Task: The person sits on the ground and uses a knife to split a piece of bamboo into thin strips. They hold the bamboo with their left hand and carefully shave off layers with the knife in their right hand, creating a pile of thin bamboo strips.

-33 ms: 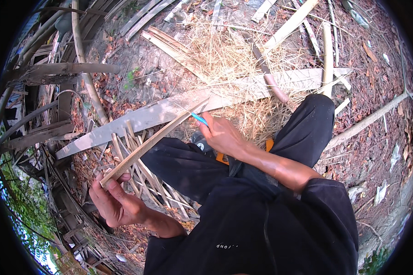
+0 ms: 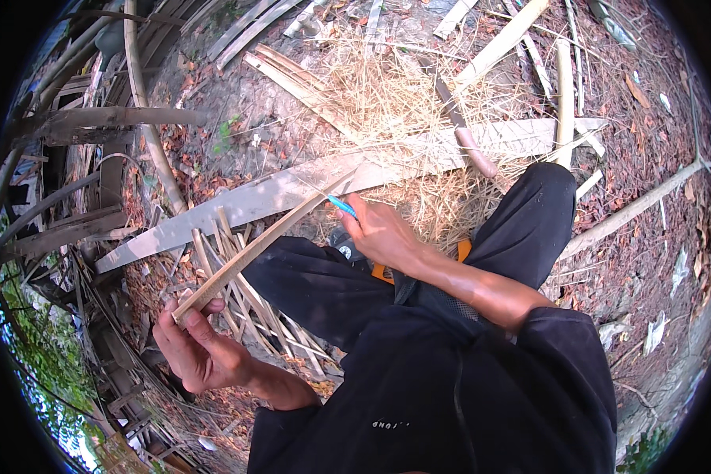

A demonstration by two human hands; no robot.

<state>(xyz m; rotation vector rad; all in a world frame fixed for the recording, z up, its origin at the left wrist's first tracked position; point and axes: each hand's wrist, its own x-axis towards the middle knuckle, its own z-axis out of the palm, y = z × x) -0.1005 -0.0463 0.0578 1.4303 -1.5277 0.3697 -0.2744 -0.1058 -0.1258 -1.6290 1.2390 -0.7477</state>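
My left hand [image 2: 201, 347] is closed on the near end of a long, split bamboo strip [image 2: 253, 251], thumb on top. The strip slants up and to the right, its far end over a pale wooden plank [image 2: 213, 221]. My right hand [image 2: 383, 233] is closed around a slim blue-handled tool [image 2: 341, 205], close beside the strip's far part. A thin point sticks out of the tool to the upper left and crosses the strip. Its exact kind cannot be made out. A brown-handled machete [image 2: 474, 150] lies across the plank to the right.
Pale shavings [image 2: 387, 95] are heaped beyond the plank. Several thin split strips [image 2: 272, 316] lie by my left knee, and wider bamboo pieces [image 2: 300, 87] lie farther off. Poles and slats [image 2: 95, 118] crowd the left side. At right a branch [image 2: 632, 209] lies on leaf-strewn ground.
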